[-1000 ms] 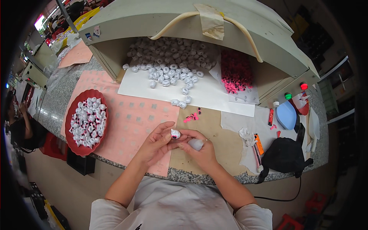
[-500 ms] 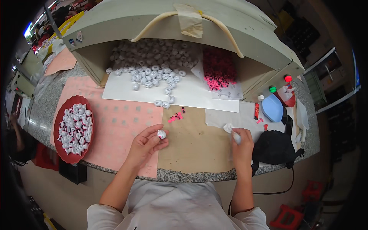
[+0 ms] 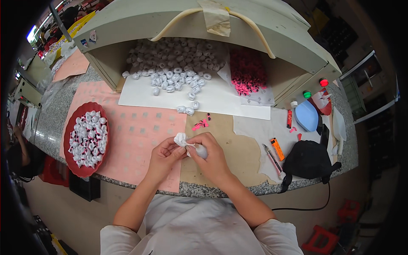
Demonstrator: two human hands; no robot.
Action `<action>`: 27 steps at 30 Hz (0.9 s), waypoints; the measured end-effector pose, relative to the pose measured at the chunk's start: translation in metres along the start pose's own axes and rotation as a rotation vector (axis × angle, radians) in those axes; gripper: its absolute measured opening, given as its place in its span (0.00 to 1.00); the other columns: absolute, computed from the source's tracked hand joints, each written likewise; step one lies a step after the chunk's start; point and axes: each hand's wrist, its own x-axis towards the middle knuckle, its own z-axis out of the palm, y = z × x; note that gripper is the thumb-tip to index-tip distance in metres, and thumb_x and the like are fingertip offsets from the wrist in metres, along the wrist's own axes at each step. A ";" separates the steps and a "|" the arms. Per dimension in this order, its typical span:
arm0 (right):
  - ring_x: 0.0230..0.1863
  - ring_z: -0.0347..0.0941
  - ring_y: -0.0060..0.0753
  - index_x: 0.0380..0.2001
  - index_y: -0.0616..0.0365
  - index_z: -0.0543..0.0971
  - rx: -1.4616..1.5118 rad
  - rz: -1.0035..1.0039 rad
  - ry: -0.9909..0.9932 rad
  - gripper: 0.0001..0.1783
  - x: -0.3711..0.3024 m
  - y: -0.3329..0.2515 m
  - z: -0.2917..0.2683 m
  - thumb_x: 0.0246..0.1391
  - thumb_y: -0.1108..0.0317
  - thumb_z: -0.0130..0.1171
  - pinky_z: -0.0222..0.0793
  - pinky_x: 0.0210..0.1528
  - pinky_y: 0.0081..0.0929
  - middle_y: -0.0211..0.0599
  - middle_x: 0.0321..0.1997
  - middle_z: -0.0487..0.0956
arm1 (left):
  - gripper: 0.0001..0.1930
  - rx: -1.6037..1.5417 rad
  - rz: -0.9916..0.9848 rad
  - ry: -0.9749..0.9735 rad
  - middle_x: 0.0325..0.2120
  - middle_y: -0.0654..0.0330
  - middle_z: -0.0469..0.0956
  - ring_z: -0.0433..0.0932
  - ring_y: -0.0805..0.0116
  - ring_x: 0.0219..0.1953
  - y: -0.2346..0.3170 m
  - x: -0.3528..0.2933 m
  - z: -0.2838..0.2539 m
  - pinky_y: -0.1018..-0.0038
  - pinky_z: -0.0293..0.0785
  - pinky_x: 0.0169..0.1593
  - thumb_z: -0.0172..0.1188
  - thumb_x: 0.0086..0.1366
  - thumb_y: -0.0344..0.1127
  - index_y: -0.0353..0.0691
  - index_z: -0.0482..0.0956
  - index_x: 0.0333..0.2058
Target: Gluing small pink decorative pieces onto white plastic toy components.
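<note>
My left hand (image 3: pixel 162 158) and my right hand (image 3: pixel 213 160) meet over the brown paper (image 3: pixel 231 159). In my right hand is a small translucent whitish squeeze bulb or bottle (image 3: pixel 201 151). A crumpled white tissue or cloth (image 3: pixel 180 139) sticks up from between both hands' fingertips. My left fingers are pinched together, and the small white piece seen in them earlier is mostly hidden. Beyond the hands lie loose pink bits (image 3: pixel 199 124). On the left, a red scalloped bowl (image 3: pixel 86 172) holds many white pieces with dark pink marks.
A beige open-fronted box (image 3: pixel 100 70) shelters a heap of white pieces (image 3: pixel 174 55) and a pile of pink bits (image 3: pixel 248 76). To the right are an orange stick-shaped item (image 3: pixel 277 148), a pen-like tool (image 3: pixel 273 160), a black pouch-like object (image 3: pixel 308 161) and a blue tray (image 3: pixel 307 115).
My right hand has moved left with the whitish bulb and white tissue to meet my left hand. The orange item and pen-like tool have come into sight. The view has shifted slightly.
</note>
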 end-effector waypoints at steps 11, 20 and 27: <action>0.37 0.71 0.29 0.35 0.59 0.77 0.066 0.077 -0.056 0.08 0.000 0.007 -0.003 0.49 0.74 0.60 0.67 0.39 0.23 0.35 0.34 0.73 | 0.16 0.051 -0.003 -0.016 0.41 0.57 0.76 0.77 0.70 0.42 -0.005 0.001 -0.009 0.73 0.77 0.48 0.56 0.62 0.26 0.32 0.70 0.49; 0.35 0.72 0.34 0.33 0.58 0.79 -0.138 -0.159 0.007 0.08 -0.018 -0.012 0.022 0.47 0.78 0.60 0.68 0.38 0.26 0.38 0.34 0.74 | 0.15 -0.092 -0.035 0.068 0.42 0.56 0.76 0.77 0.68 0.43 0.019 -0.023 -0.033 0.71 0.76 0.48 0.54 0.64 0.28 0.34 0.69 0.49; 0.37 0.69 0.35 0.40 0.63 0.77 -0.563 -0.045 0.376 0.11 -0.044 -0.031 -0.059 0.52 0.73 0.57 0.65 0.44 0.29 0.39 0.37 0.75 | 0.15 0.262 0.448 0.318 0.38 0.62 0.72 0.73 0.72 0.43 0.091 -0.078 -0.075 0.76 0.73 0.46 0.59 0.58 0.22 0.36 0.69 0.44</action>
